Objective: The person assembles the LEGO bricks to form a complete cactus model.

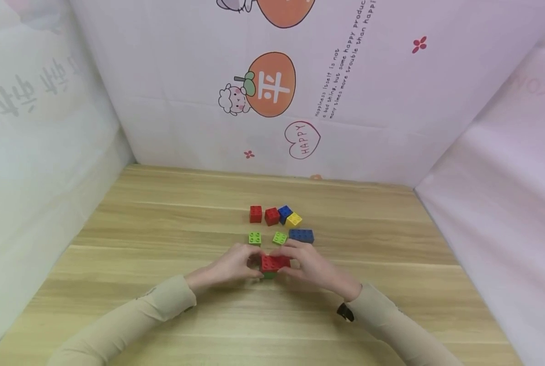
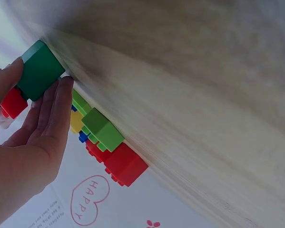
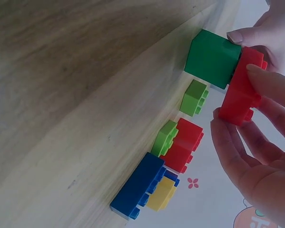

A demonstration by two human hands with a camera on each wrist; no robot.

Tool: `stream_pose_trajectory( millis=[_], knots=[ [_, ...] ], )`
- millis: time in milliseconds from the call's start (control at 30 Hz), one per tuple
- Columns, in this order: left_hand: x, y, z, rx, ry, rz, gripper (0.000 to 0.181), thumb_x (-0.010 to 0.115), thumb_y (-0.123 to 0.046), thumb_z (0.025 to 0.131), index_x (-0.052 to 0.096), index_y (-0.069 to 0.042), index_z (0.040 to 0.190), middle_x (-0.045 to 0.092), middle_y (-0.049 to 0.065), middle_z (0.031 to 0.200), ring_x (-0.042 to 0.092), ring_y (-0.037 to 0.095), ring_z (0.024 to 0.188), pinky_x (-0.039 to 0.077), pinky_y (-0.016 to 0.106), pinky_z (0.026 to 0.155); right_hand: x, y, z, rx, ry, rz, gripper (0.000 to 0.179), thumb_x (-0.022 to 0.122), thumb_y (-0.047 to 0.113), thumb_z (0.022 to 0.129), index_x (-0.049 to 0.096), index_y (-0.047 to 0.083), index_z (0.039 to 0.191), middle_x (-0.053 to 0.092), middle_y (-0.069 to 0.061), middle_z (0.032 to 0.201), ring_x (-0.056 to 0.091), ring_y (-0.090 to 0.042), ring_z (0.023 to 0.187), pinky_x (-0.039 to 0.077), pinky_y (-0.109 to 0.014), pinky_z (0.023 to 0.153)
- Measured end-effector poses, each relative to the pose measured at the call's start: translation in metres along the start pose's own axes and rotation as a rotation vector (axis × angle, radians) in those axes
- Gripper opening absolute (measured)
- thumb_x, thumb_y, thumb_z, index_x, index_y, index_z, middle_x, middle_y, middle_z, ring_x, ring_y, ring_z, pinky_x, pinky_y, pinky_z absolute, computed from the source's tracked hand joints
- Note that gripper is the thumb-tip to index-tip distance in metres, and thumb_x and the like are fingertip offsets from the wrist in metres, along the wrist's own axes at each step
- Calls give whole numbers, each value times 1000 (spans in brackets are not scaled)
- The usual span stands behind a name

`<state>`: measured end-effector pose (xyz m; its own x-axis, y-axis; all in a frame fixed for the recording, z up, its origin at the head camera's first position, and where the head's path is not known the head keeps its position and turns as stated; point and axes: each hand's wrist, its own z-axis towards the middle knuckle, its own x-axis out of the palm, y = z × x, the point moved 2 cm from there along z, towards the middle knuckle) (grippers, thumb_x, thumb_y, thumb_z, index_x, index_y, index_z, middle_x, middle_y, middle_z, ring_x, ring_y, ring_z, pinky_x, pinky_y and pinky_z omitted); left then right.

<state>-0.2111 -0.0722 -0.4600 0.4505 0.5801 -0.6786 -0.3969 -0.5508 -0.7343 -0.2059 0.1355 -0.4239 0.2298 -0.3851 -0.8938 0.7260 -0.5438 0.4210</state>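
Observation:
Low over the wooden table, my left hand [image 1: 235,262] pinches a dark green toy building brick [image 2: 41,71] between thumb and fingers. Across its top lies a long red brick [image 3: 240,90], studs up, which overhangs the green one on the right. My right hand [image 1: 315,267] grips the overhanging part of that red brick, thumb on the near side and fingers on the far side. In the right wrist view the left thumb lies against the green brick close to the joint.
Behind the hands, a light green brick [image 1: 254,238], another light green one [image 1: 279,238] and a long blue brick [image 1: 301,235] form a row. Farther back stand two red bricks [image 1: 256,214], a small blue one [image 1: 284,213] and a yellow one [image 1: 293,219]. Printed white cloth [image 1: 185,117] walls the table.

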Motion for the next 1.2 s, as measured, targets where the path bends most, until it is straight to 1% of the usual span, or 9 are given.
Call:
stream_pose_trajectory(
  millis=[267,500,667,867,967,1100,1200],
  knots=[
    [0,-2,0,0,-4,8,35,80,-12,81,70,-7,113,75,5,108,68,12,96,59,30,85,-2,0,1,7,-4,20,35,78,17,85,71,12,119,73,-3,111,65,-13,97,60,-23,82],
    [0,-2,1,-9,-13,-1,34,81,-12,80,71,-7,112,75,5,107,68,13,95,59,33,85,-3,2,3,-5,6,-12,34,77,20,87,72,12,119,73,-3,112,65,-12,97,58,-20,82],
    [1,-2,2,-7,-13,9,34,81,-13,80,71,-6,112,76,5,106,68,13,94,59,31,85,-5,5,3,-9,18,-29,34,76,20,87,72,12,119,73,-3,111,65,-12,97,58,-19,82],
    [0,-2,2,-4,-9,-3,34,81,-12,80,71,-6,112,76,6,106,69,14,95,59,32,85,-5,4,5,-16,16,-16,33,76,20,87,72,11,119,73,-3,111,66,-13,97,58,-19,82],
    [-1,-3,2,-8,-6,-11,35,81,-11,80,71,-6,112,76,6,107,69,14,95,60,33,86,-6,2,5,-28,11,-11,33,76,19,87,72,10,119,74,-4,109,67,-13,96,58,-18,80],
    [0,-3,3,-10,-5,-10,35,82,-11,79,71,-6,112,76,7,106,68,13,93,60,32,84,-7,0,6,-49,14,-14,33,76,18,87,72,9,119,74,-5,107,67,-14,94,58,-17,78],
    [0,-2,4,-12,-5,-5,34,82,-12,79,72,-6,111,76,6,105,67,11,90,59,30,81,-7,1,5,-44,24,-15,33,75,18,88,71,9,119,73,-5,108,66,-13,94,58,-19,78]
  ],
)
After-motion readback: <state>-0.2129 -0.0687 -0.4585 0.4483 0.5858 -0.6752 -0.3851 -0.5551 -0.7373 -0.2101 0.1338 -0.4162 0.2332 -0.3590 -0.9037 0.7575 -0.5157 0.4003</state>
